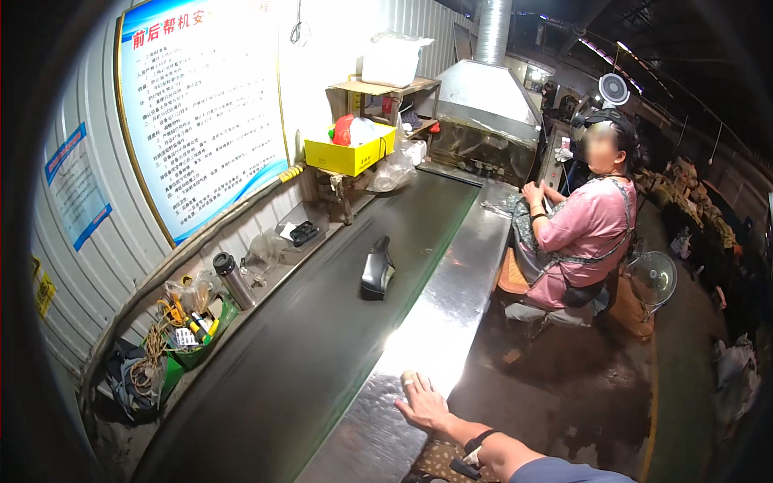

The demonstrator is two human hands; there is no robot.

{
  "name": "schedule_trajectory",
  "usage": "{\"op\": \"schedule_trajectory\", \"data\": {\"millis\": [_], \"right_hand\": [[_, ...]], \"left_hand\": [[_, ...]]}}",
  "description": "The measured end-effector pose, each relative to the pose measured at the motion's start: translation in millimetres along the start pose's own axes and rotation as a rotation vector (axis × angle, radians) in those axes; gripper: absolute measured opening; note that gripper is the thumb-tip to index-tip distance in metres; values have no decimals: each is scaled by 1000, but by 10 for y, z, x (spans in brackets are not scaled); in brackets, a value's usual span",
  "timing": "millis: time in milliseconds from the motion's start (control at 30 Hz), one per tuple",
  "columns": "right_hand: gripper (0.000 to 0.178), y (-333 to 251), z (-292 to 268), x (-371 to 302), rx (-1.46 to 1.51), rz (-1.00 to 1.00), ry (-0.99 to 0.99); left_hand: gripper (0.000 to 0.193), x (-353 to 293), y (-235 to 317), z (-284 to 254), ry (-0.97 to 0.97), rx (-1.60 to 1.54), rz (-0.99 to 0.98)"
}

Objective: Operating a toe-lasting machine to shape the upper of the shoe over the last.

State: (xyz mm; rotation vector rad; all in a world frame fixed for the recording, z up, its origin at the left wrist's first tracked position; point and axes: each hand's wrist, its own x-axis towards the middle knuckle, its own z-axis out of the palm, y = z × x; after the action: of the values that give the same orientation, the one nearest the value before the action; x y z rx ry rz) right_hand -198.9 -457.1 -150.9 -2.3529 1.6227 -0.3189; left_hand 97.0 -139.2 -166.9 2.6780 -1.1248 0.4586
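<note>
My right hand (424, 402) lies flat on the shiny metal ledge (431, 322) beside the belt, palm down with fingers stretched out. It holds nothing; a dark band is round the wrist. No left hand of mine shows. Farther off, a black shoe part (376, 272), apparently an upper, rests on the dark conveyor belt (282, 346). It is apart from my hand, and its finer details are too small to make out.
A co-worker (592, 217) in pink sits right of the ledge, hands together. Along the wall are a flask (233, 282), a green bin (217, 326) of tools and cord, and a yellow box (346, 157). A metal hood (487, 101) covers the belt's far end. A fan (652, 278) stands right.
</note>
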Motion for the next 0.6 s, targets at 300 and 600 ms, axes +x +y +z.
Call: {"op": "schedule_trajectory", "data": {"millis": [300, 600], "right_hand": [[70, 46, 103, 45, -73, -70, 96], [69, 155, 59, 75, -110, -101, -14]], "left_hand": [[53, 7, 9, 4, 67, 38, 28], [59, -39, 16, -199, -119, -36, -17]]}}
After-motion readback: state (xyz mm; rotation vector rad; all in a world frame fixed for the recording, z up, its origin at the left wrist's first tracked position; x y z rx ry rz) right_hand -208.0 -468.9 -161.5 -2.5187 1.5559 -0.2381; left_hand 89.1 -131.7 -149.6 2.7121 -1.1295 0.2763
